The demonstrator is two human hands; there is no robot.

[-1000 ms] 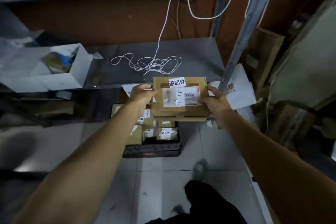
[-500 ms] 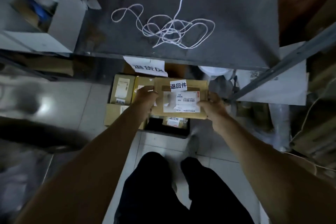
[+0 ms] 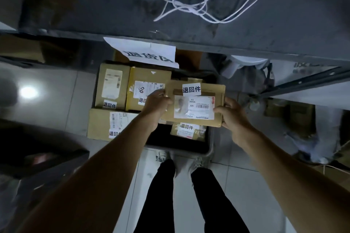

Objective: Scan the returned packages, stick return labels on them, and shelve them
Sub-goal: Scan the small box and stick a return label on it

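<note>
Lowered since the earlier frame: the held package has come down from shelf-edge height and now hangs over the dark bin on the floor, left hand and right hand each curled in a grip on a short end. Its white return label is stuck on above the barcode sticker, so scanning and labelling look done and only setting it down remains. Labelled boxes lie left of and below the grip; the carton is flat, brown and taped.
</note>
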